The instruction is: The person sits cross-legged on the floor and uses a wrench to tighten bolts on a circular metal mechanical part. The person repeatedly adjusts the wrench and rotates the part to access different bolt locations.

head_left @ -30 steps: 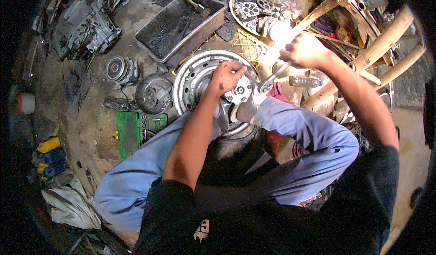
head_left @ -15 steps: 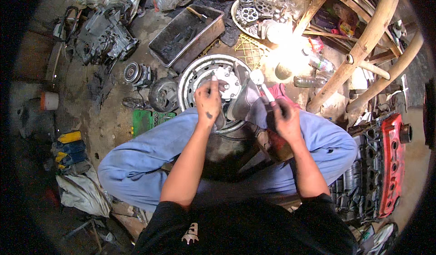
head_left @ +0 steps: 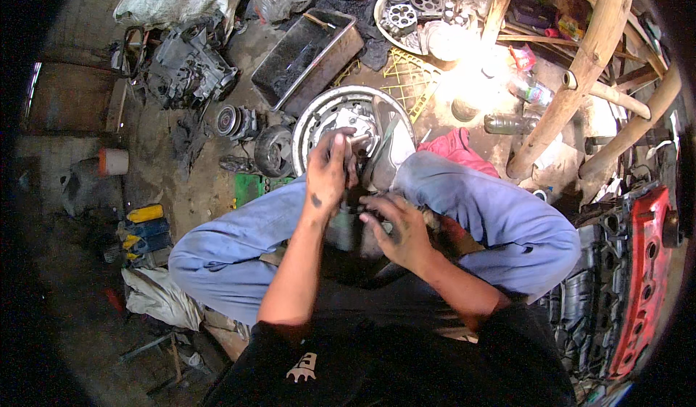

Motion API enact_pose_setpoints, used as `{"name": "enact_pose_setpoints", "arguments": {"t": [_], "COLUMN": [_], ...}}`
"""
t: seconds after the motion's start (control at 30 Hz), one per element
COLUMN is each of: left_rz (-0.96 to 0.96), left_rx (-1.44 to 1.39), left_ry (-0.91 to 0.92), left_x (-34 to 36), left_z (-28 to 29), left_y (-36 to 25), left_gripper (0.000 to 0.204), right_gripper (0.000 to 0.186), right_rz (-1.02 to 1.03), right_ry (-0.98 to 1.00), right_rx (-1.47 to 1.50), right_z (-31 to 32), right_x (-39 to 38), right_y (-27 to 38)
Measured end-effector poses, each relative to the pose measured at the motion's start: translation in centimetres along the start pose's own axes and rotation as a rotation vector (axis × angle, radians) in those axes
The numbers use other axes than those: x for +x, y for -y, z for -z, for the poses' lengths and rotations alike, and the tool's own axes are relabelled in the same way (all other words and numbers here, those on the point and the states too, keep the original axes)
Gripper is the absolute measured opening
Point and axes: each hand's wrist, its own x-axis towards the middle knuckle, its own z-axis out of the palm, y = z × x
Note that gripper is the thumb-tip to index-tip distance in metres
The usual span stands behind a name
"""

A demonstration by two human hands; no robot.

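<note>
In front of me lies a white steel wheel rim (head_left: 301, 128) with a pale metal part (head_left: 349, 120) inside its ring. My left hand (head_left: 328, 173) is over the rim's near left side. Its fingers are curled together beside a short metal piece (head_left: 359, 139), and whatever they grip is mostly hidden. Lower and to the right, my right hand (head_left: 400, 234) hangs with fingers apart and nothing visible in it. Between my legs, below both hands, is a dark, blurred area. A grey shoe (head_left: 391, 153) rests against the rim's right side.
A black tray (head_left: 319, 80) with a brush stands beyond the rim. Left are a pulley part (head_left: 230, 121), a round metal housing (head_left: 272, 151) and a green case (head_left: 248, 189). A red-topped engine part (head_left: 641, 284) and wooden poles (head_left: 580, 80) stand right. Bright glare covers the far right.
My right hand has moved down and left toward my left hand, and the silver tool with a round head is no longer in it. My left hand stays over the rim. The view has shifted slightly.
</note>
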Motion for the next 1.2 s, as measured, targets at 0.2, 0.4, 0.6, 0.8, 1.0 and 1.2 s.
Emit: {"name": "enact_pose_setpoints", "arguments": {"t": [0.2, 0.4, 0.6, 0.8, 1.0, 1.2], "left_rz": [-0.121, -0.293, -0.322, -0.255, -0.278, -0.351], "left_rx": [0.630, 0.751, 0.845, 0.867, 0.937, 0.986], "left_ry": [0.100, 0.275, 0.316, 0.418, 0.682, 0.886], "left_x": [4.8, 5.7, 6.5, 7.2, 8.1, 10.1], "left_z": [2.5, 0.8, 1.0, 2.0, 1.8, 1.8], "left_y": [-0.9, -1.9, -1.6, -1.6, -4.1, -4.5], "left_gripper": [0.041, 0.034, 0.031, 0.029, 0.035, 0.030], "right_gripper": [0.012, 0.009, 0.011, 0.013, 0.013, 0.013], "right_rz": [-0.163, -0.295, -0.319, -0.354, -0.384, -0.378], "right_ry": [-0.166, -0.211, -0.198, -0.187, -0.189, -0.162], "right_rx": [0.110, 0.245, 0.266, 0.279, 0.266, 0.245], "right_z": [2.2, 2.7, 2.8, 2.6, 2.8, 2.5], "right_x": [1.7, 1.8, 1.6, 1.5, 1.6, 1.7], "right_y": [-1.7, -2.6, -3.1, -3.5, -3.4, -3.3]}}
